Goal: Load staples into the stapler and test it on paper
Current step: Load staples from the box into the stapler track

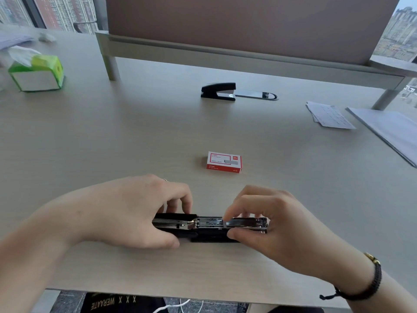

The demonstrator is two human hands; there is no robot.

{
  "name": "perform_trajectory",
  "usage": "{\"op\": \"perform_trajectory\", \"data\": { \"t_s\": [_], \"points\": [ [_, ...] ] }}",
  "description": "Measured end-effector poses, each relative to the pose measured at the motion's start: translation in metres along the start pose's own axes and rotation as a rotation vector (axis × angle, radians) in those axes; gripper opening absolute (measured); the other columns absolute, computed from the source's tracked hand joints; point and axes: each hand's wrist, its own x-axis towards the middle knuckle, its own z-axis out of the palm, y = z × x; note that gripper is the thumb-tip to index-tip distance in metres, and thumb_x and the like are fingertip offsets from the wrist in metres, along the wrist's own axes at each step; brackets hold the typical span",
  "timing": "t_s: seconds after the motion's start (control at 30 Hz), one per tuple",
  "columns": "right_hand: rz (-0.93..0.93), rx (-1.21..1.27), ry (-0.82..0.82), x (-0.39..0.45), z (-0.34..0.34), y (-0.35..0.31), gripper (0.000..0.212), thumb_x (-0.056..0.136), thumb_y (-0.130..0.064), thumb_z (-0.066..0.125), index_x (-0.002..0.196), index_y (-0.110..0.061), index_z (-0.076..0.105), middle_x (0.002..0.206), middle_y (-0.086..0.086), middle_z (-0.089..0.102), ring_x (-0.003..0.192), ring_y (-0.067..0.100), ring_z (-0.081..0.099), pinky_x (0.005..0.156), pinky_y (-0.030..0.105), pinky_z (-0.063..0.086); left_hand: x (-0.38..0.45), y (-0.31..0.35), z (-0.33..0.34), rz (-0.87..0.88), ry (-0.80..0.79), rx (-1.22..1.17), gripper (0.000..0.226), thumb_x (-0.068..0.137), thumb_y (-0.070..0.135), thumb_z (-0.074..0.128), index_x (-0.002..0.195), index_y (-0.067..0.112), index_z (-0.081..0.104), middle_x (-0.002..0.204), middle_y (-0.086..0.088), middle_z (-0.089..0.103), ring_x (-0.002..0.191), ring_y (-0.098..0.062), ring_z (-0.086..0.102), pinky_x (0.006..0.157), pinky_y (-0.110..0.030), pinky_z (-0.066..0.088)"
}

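The pale wood-grain desk point(112, 136) carries everything, with a brown partition screen point(237, 23) standing across its far side, so the work stays in the near strip where both arms reach without stretching. To the right lie a large sheet of paper point(388, 132) and a smaller stack of printed sheets point(329, 115) — I judge these are set aside for the test, well apart from the hands so they do not get in the way of loading. At far left sits a green tissue box point(37, 73), unrelated to the job. A 2nd black stapler point(220, 91) rests closed near the screen, just beside a cable slot point(257, 95) in the desk. The open stapler point(209, 224) lies flat at the near edge, its top swung back to the left so the metal magazine faces up — the position that exposes the channel. The left hand point(126, 211) curls around the folded-back top, thumb in front and fingers behind, holding it down to keep the body steady. The right hand point(266, 220) pinches the strip of staples point(239, 223) between fingertips and thumb, lowering it along the magazine; whether it is fully seated I cannot tell. The red-and-white staple box point(223, 161) sits closed just beyond, within easy reach for another strip.
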Motion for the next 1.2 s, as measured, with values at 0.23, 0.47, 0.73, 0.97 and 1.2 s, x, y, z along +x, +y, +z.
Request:
{"op": "perform_trajectory", "data": {
  "t_s": [0.23, 0.47, 0.73, 0.97, 1.2],
  "points": [
    [0.068, 0.030, 0.103, -0.006, 0.010, 0.013, 0.025, 0.076, -0.040, 0.078, 0.099, -0.040, 0.067, 0.092, -0.016, 0.065, 0.086, 0.008, 0.061, 0.071, 0.019, 0.046, -0.012, 0.003, -0.003, -0.040, 0.018, -0.003, 0.034, 0.076, 0.046, 0.069, 0.095, 0.043, 0.041, 0.094, 0.024, 0.055, 0.078, -0.008, 0.054, 0.066, -0.020, 0.046],
    [0.168, 0.179, 0.135, -0.010, 0.015, 0.018, 0.013, 0.072, -0.032, 0.085, 0.081, -0.031, 0.076, 0.086, -0.009, 0.066, 0.072, 0.012, 0.062, 0.062, 0.021, 0.045, -0.020, 0.010, -0.018, -0.025, 0.110, 0.085, 0.020, 0.076, 0.049, 0.073, 0.086, 0.040, 0.057, 0.101, 0.038, 0.051, 0.084, 0.011, 0.052, 0.069, -0.008, 0.040],
    [0.191, 0.185, 0.157, -0.010, 0.018, 0.017, 0.016, 0.071, -0.036, 0.085, 0.081, -0.028, 0.075, 0.087, -0.012, 0.065, 0.071, 0.008, 0.059, 0.062, 0.018, 0.041, -0.016, 0.036, -0.034, 0.077, 0.383, -0.032, 0.045, 0.058, 0.049, 0.085, 0.097, 0.046, 0.063, 0.088, 0.023, 0.067, 0.076, 0.004, 0.062, 0.071, -0.011, 0.045],
    [0.177, 0.187, 0.163, -0.011, 0.019, 0.020, 0.017, 0.071, -0.036, 0.085, 0.080, -0.027, 0.074, 0.086, -0.019, 0.062, 0.068, 0.003, 0.056, 0.060, 0.013, 0.038, 0.000, 0.047, -0.019, 0.202, 0.408, -0.140, 0.037, 0.065, 0.045, 0.085, 0.096, 0.039, 0.066, 0.084, 0.016, 0.071, 0.083, -0.008, 0.067, 0.075, -0.031, 0.054],
    [0.149, 0.172, 0.184, -0.010, 0.021, 0.023, 0.020, 0.069, -0.037, 0.085, 0.083, -0.027, 0.076, 0.084, -0.019, 0.062, 0.068, 0.002, 0.056, 0.060, 0.013, 0.037, 0.010, 0.050, -0.008, 0.273, 0.398, -0.193, 0.029, 0.069, 0.039, 0.080, 0.096, 0.038, 0.071, 0.083, 0.015, 0.065, 0.080, -0.009, 0.063, 0.071, -0.027, 0.050]
  ]
}}
